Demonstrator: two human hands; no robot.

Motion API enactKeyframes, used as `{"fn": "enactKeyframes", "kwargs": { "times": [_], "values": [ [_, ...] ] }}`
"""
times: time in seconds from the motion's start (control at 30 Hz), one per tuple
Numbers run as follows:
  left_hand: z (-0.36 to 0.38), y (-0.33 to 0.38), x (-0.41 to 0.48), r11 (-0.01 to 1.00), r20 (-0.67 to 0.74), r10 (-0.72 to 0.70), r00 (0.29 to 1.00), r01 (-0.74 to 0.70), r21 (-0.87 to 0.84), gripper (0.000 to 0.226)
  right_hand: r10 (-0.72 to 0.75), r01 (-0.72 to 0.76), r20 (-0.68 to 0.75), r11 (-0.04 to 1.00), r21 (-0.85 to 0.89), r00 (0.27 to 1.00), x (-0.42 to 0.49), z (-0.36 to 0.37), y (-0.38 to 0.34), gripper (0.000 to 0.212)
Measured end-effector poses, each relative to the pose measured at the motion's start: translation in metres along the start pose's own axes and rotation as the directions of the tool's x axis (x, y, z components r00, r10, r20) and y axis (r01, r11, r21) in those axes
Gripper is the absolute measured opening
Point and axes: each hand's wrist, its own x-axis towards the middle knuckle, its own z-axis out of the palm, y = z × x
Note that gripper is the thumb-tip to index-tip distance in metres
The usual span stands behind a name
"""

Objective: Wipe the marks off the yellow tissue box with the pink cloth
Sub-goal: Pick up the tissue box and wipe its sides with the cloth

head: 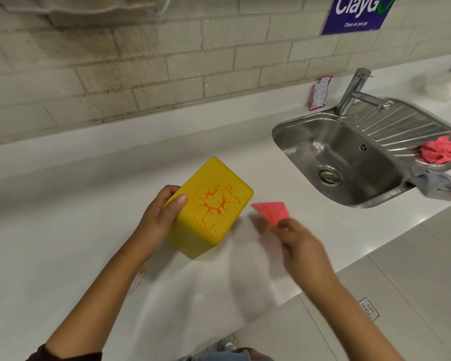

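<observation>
The yellow tissue box is tilted above the white counter, its upper face covered with orange-red branching marks. My left hand grips the box's left side, thumb on the marked face. My right hand pinches a folded pink cloth just right of the box; the cloth is slightly blurred and does not touch the box.
A steel sink with a tap lies at the right. On its drainer sits a second crumpled pink cloth, with a grey cloth beside it. A pink packet leans on the wall. Orange smears mark the counter.
</observation>
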Motion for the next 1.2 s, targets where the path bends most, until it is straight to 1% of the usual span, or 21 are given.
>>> {"fn": "enactKeyframes", "kwargs": {
  "times": [0.03,0.1,0.13,0.2,0.27,0.3,0.37,0.43,0.47,0.53,0.6,0.67,0.7,0.77,0.87,0.93,1.0,1.07,1.13,1.17,1.2],
  "values": [
    [0.0,0.0,0.0,1.0,0.0,0.002,1.0,-0.002,0.002,0.047,-0.036,0.034,0.075,0.999,0.026,0.997,-0.008,0.012,-0.008,0.034],
    [0.001,0.001,0.0,1.0,0.0,0.005,1.0,-0.005,0.003,0.047,-0.071,0.054,0.206,0.995,0.089,0.976,-0.021,0.033,-0.018,0.032],
    [0.0,0.001,0.0,1.0,0.0,0.005,1.0,-0.005,0.003,0.046,-0.079,0.052,0.24,0.991,0.119,0.967,-0.026,0.04,-0.019,0.033],
    [0.0,0.001,0.0,1.0,-0.003,0.001,1.0,-0.001,0.003,0.046,-0.057,0.021,0.223,0.987,0.159,0.973,-0.029,0.047,-0.015,0.038],
    [-0.001,0.0,0.0,1.0,-0.002,0.001,1.0,0.0,0.007,0.045,0.081,-0.108,0.136,0.972,0.208,0.987,-0.027,0.045,-0.005,0.042],
    [-0.001,-0.001,0.0,1.0,0.002,0.0,1.0,0.0,0.006,0.045,0.181,-0.196,0.088,0.954,0.225,0.98,-0.026,0.042,0.002,0.043],
    [-0.001,-0.001,0.0,1.0,0.01,0.002,1.0,-0.002,0.007,0.044,0.355,-0.353,0.034,0.908,0.224,0.934,-0.025,0.038,0.016,0.038],
    [-0.001,-0.002,0.001,1.0,0.024,0.007,1.0,-0.008,0.014,0.043,0.445,-0.444,0.007,0.891,0.09,0.895,-0.028,0.039,0.028,0.032],
    [-0.001,-0.002,0.001,1.0,0.03,0.012,0.999,-0.012,0.014,0.043,0.45,-0.45,-0.013,0.893,-0.007,0.893,-0.029,0.04,0.03,0.031],
    [-0.001,-0.001,0.001,1.0,0.038,0.029,0.999,-0.029,0.01,0.039,0.353,-0.353,-0.014,0.932,-0.087,0.936,-0.029,0.045,0.032,0.031],
    [0.0,0.0,0.001,0.999,0.045,0.043,0.998,-0.044,0.014,0.036,0.211,-0.201,0.106,0.974,-0.101,0.972,-0.024,0.052,0.033,0.048],
    [0.001,0.001,0.001,0.998,0.053,0.053,0.997,-0.055,0.021,0.033,0.151,-0.125,0.237,0.984,-0.123,0.96,-0.019,0.064,0.036,0.068],
    [0.002,0.001,0.001,0.998,0.056,0.057,0.997,-0.058,0.021,0.032,0.159,-0.13,0.262,0.983,-0.126,0.952,-0.017,0.072,0.039,0.073],
    [0.003,0.002,0.0,0.998,0.06,0.059,0.996,-0.06,0.018,0.029,0.221,-0.207,0.27,0.975,-0.08,0.937,-0.014,0.085,0.044,0.071],
    [0.004,0.0,0.0,0.999,0.058,0.05,0.997,-0.05,0.008,0.029,0.277,-0.297,0.271,0.954,0.033,0.922,-0.015,0.099,0.045,0.055],
    [0.004,-0.001,0.0,0.999,0.069,0.048,0.996,-0.048,-0.001,0.03,0.322,-0.356,0.239,0.927,0.116,0.916,-0.018,0.099,0.042,0.045],
    [0.004,-0.002,0.001,0.999,0.089,0.053,0.995,-0.052,-0.006,0.031,0.404,-0.44,0.177,0.851,0.286,0.897,-0.017,0.091,0.038,0.038],
    [0.002,-0.001,0.001,0.998,0.107,0.063,0.992,-0.062,-0.009,0.034,0.534,-0.521,0.142,0.674,0.523,0.834,-0.008,0.072,0.029,0.033],
    [0.004,0.0,0.002,0.996,0.133,0.082,0.988,-0.079,-0.03,0.034,0.588,-0.469,0.128,0.475,0.744,0.799,-0.001,0.044,0.017,0.034],
    [0.004,0.001,0.002,0.995,0.135,0.088,0.987,-0.082,-0.048,0.033,0.582,-0.409,0.103,0.423,0.809,0.806,0.002,0.031,0.01,0.038],
    [0.004,0.001,0.002,0.994,0.135,0.088,0.987,-0.08,-0.068,0.034,0.569,-0.354,0.074,0.4,0.845,0.819,0.005,0.019,0.002,0.042]
  ]
}}
